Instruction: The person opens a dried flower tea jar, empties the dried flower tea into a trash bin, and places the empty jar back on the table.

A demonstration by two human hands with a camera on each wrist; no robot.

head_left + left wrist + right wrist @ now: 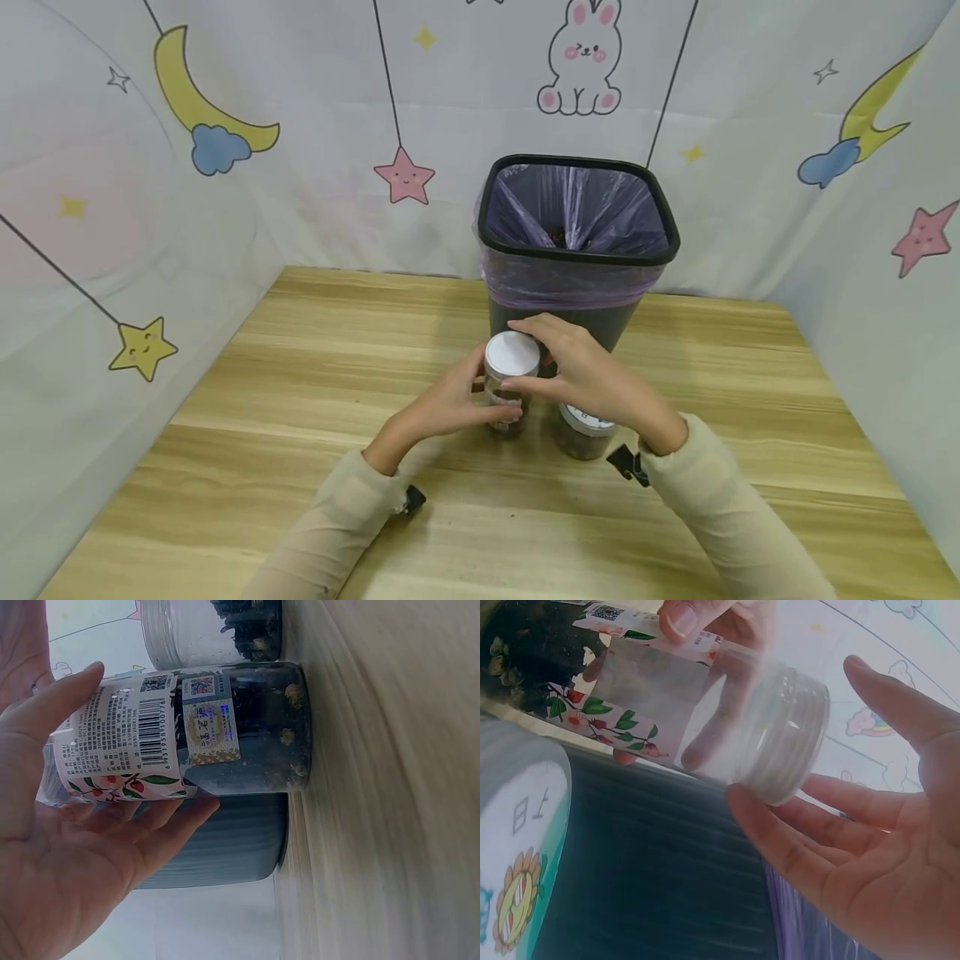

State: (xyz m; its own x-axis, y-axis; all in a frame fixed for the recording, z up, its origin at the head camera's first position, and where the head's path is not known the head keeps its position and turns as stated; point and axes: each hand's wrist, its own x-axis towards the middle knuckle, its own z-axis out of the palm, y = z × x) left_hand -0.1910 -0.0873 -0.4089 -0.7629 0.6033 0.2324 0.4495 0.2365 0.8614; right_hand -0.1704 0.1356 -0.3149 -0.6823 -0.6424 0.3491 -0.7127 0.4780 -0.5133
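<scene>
A clear plastic jar (262,727) with a flower-printed label and dark dried contents at its bottom stands upright on the table. My left hand (446,404) grips it around the side, thumb on the near side and fingers behind. Over the jar's lid (512,354), white from above, hovers my right hand (588,371). Its fingers are spread and fairly straight in the right wrist view; one fingertip touches or nearly touches the lid's edge, while the thumb is apart from it. Partly under that hand stands a second jar (581,442) with a printed white lid (525,847).
A dark bin (555,321) lined with a purple bag stands right behind the jars; some dark scraps lie inside it. Wood-grain table (360,333) extends on both sides. Printed cloth walls (322,125) enclose the back and sides.
</scene>
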